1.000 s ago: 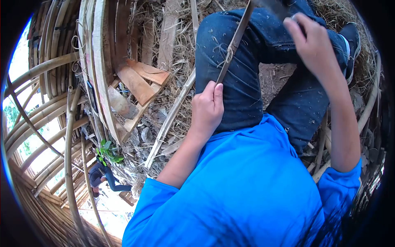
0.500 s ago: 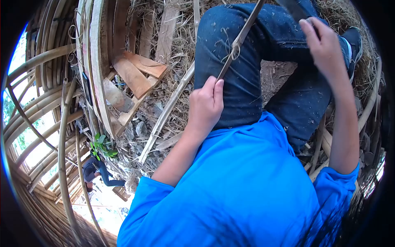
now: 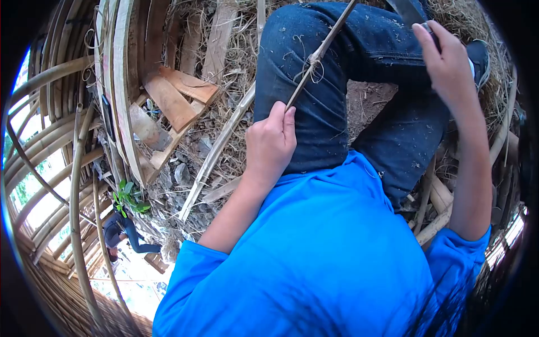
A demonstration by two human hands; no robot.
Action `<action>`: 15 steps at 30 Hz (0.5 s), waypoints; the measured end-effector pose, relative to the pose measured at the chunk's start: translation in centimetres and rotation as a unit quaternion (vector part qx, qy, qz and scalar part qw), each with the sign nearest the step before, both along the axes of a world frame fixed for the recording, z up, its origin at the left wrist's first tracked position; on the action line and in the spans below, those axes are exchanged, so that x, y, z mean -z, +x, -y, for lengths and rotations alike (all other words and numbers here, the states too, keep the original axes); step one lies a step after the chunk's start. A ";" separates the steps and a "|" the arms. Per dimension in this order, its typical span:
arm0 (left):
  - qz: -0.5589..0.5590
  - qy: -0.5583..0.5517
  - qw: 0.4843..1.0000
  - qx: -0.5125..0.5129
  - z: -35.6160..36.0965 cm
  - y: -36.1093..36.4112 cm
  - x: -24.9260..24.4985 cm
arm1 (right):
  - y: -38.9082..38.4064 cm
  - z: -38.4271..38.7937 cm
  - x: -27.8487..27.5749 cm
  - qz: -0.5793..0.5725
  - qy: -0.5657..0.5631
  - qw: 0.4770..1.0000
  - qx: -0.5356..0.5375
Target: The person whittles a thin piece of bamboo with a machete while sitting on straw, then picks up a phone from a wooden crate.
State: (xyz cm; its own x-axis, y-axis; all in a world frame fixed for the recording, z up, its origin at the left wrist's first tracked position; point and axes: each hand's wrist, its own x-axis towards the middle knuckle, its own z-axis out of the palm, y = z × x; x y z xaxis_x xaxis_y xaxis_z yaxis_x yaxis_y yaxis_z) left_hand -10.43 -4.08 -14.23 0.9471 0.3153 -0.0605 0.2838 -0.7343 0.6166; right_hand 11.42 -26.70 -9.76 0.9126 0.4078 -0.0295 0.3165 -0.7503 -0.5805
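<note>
My left hand point(image 3: 270, 137) is closed round the near end of a narrow bamboo strip point(image 3: 331, 38). The strip slants up and right across my bent knee, past the top of the view. At its joint, thin curled shavings hang from it. A knife point(image 3: 407, 11) with a wide dark blade is in my right hand point(image 3: 447, 64), fingers wrapped round its handle. Its blade lies to the right of the strip, apart from it in view, and its far end is cut off by the frame. Small shavings speckle my dark jeans point(image 3: 303, 73).
Wooden boards point(image 3: 171, 101) and long planks stand at the left. A pale split strip point(image 3: 219, 149) lies on the shaving-strewn ground. Bamboo poles point(image 3: 77, 185) form a lattice at far left. Beyond it is another person point(image 3: 128, 231). More poles point(image 3: 441, 196) lie by my right side.
The camera view has shifted slightly, so most things sit a little further left. The strip looks turned in my left hand, its curl now on the right. Both hands keep their hold.
</note>
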 end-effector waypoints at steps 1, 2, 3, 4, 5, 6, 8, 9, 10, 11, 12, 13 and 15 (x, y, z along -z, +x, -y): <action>0.001 0.010 1.000 0.008 0.1 0.1 0.1 | 0.7 0.4 0.1 -0.023 0.012 1.000 0.014; 0.002 0.003 1.000 0.009 0.2 0.2 0.2 | 1.0 0.6 0.0 -0.045 0.022 0.998 0.028; 0.000 0.001 1.000 0.009 0.4 0.3 0.1 | 0.5 0.3 0.1 -0.037 0.028 0.998 0.042; -0.001 0.000 1.000 0.007 0.4 0.4 0.1 | -0.3 -0.6 0.5 -0.029 0.036 0.997 0.054; -0.015 0.004 1.000 0.004 0.4 0.1 0.2 | -1.8 -1.2 0.8 -0.016 0.049 0.999 0.016; -0.011 0.003 1.000 0.000 0.4 0.2 0.2 | -2.9 -1.5 1.4 0.047 0.070 0.995 -0.061; -0.006 0.020 1.000 0.007 0.4 0.2 0.1 | -3.6 -1.9 0.9 0.014 0.048 0.996 -0.076; -0.008 0.019 1.000 0.005 0.4 0.1 0.1 | -2.6 -1.7 0.6 0.009 0.054 0.998 -0.028; -0.013 0.019 1.000 0.006 0.3 0.2 0.1 | -1.2 -1.3 0.7 0.005 0.059 0.998 0.020; -0.018 0.019 1.000 0.007 0.3 0.2 0.1 | -0.2 -0.4 1.8 0.044 0.052 0.997 0.021; -0.018 0.020 1.000 0.006 0.3 0.0 0.1 | -0.8 -0.6 1.5 0.044 0.053 0.997 0.020; -0.011 0.024 1.000 0.009 0.2 -0.1 0.2 | -1.7 -1.0 0.6 0.029 0.042 0.999 -0.006; 0.001 0.023 1.000 0.008 0.3 0.2 0.2 | -3.5 -1.3 0.0 0.034 0.059 0.995 -0.073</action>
State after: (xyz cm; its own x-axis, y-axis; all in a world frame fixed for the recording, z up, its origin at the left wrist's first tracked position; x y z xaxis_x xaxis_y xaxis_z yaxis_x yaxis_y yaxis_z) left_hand -10.21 -4.35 -14.41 0.9521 0.3025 -0.0447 0.2707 -0.7658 0.5833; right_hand 7.89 -25.45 -9.77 0.8415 0.5335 0.0853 0.4584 -0.6215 -0.6354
